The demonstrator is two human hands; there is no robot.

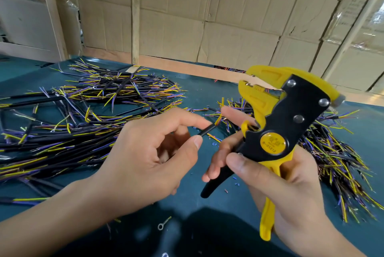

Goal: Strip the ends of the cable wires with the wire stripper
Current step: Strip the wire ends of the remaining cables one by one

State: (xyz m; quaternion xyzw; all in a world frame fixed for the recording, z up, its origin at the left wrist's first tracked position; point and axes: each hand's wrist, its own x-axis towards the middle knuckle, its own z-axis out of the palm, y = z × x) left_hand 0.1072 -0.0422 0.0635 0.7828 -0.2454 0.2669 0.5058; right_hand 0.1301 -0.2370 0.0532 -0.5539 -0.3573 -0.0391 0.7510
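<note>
My right hand (276, 175) grips the handles of a yellow and black wire stripper (278, 130), held upright with its jaws pointing up and left. My left hand (153, 153) pinches a short black cable (205, 131) between thumb and forefinger. The cable's yellow and purple wire ends (218, 119) stick out toward the stripper and touch my right index fingertip. The wire ends are below the jaws, not in them.
A big pile of black cables with yellow and purple ends (83, 115) covers the dark green table (197, 204) on the left. A second pile (336, 153) lies to the right behind the stripper. Small insulation bits and a ring terminal (163, 223) dot the table. Cardboard wall behind.
</note>
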